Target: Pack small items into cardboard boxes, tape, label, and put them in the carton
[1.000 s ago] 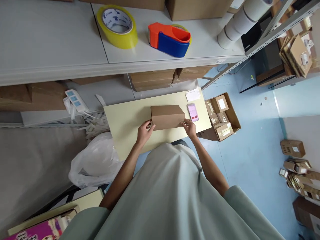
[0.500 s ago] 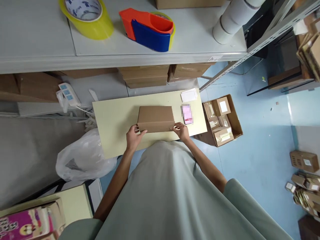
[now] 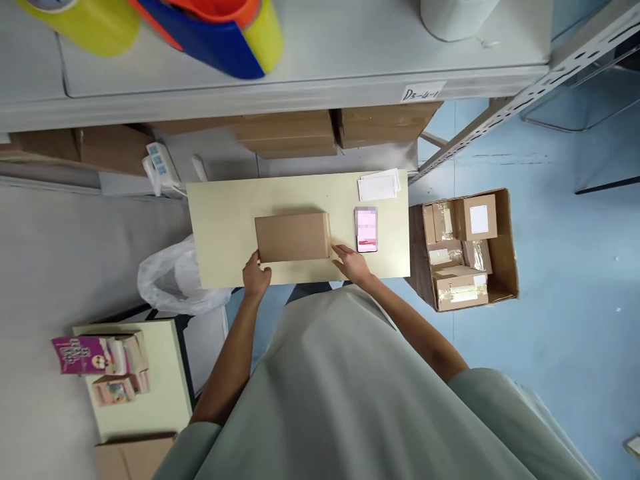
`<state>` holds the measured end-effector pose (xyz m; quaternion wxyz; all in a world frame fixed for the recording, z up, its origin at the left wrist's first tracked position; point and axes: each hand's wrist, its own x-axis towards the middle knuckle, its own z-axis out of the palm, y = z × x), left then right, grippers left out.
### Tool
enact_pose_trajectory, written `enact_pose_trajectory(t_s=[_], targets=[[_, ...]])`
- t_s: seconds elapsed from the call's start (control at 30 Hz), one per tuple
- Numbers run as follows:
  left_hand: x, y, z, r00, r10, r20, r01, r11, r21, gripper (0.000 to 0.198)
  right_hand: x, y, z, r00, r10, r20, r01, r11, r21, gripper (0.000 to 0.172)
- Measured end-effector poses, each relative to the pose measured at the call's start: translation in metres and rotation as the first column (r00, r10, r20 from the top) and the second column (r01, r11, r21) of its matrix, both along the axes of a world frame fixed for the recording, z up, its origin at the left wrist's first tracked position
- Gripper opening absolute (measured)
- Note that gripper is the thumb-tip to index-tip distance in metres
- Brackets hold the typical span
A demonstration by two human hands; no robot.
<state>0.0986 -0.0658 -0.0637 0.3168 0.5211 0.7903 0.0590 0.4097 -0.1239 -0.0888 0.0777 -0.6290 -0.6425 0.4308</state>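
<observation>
A closed brown cardboard box (image 3: 293,238) lies lengthwise on a pale yellow table (image 3: 225,200). At its near left corner is my left hand (image 3: 257,277), fingers closed against the box's edge and thumb by the front side. My right hand (image 3: 353,263) is by the near right corner; its fingers are stretched out and apart, the tips at or very near the box end. Right of the box lies a phone (image 3: 367,230) with a pinkish screen. White paper slips (image 3: 378,186) lie behind the phone.
An open carton (image 3: 509,247) of small taped boxes stands right of the table. Above the far side runs a grey shelf (image 3: 350,83) bearing a tape dispenser (image 3: 210,37) and a yellow tape roll (image 3: 100,27). A white plastic bag (image 3: 170,277) hangs at left, near books (image 3: 83,355).
The box has turned slightly and shifted left on the table. My right fingers have loosened from its near right corner and straightened. The head view has moved closer to the shelf.
</observation>
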Motion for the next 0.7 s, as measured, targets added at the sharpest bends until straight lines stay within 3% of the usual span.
enact_pose_trajectory(t_s=[0.07, 0.17, 0.27, 0.33, 0.43, 0.53, 0.7], targets=[[0.003, 0.002, 0.007, 1.0, -0.004, -0.023, 0.006, 0.996, 0.093, 0.084, 0.015, -0.003, -0.003, 0.998, -0.058, -0.031, 0.059, 0.998, 0.018, 0.052], [0.029, 0.01, 0.021, 0.999, -0.044, -0.029, 0.049, 0.974, 0.223, 0.091, 0.046, -0.004, -0.008, 0.968, -0.241, -0.073, 0.245, 0.968, 0.048, 0.042], [0.085, 0.025, 0.027, 0.986, -0.159, 0.058, 0.133, 0.939, 0.317, 0.087, 0.084, 0.006, -0.014, 0.904, -0.406, -0.133, 0.421, 0.898, 0.123, 0.038], [0.132, 0.038, 0.022, 0.957, -0.242, 0.159, 0.178, 0.924, 0.34, 0.081, 0.109, 0.018, -0.019, 0.858, -0.492, -0.151, 0.513, 0.839, 0.181, 0.039], [0.202, 0.058, 0.001, 0.899, -0.314, 0.305, 0.222, 0.927, 0.301, 0.072, 0.14, 0.043, -0.031, 0.796, -0.593, -0.127, 0.604, 0.758, 0.246, 0.046], [0.256, 0.077, -0.031, 0.872, -0.28, 0.402, 0.214, 0.956, 0.203, 0.067, 0.159, 0.068, -0.046, 0.754, -0.652, -0.082, 0.644, 0.708, 0.29, 0.052], [0.295, 0.098, -0.071, 0.88, -0.158, 0.449, 0.143, 0.987, 0.066, 0.069, 0.163, 0.09, -0.066, 0.708, -0.706, 0.0, 0.679, 0.681, 0.275, 0.054]])
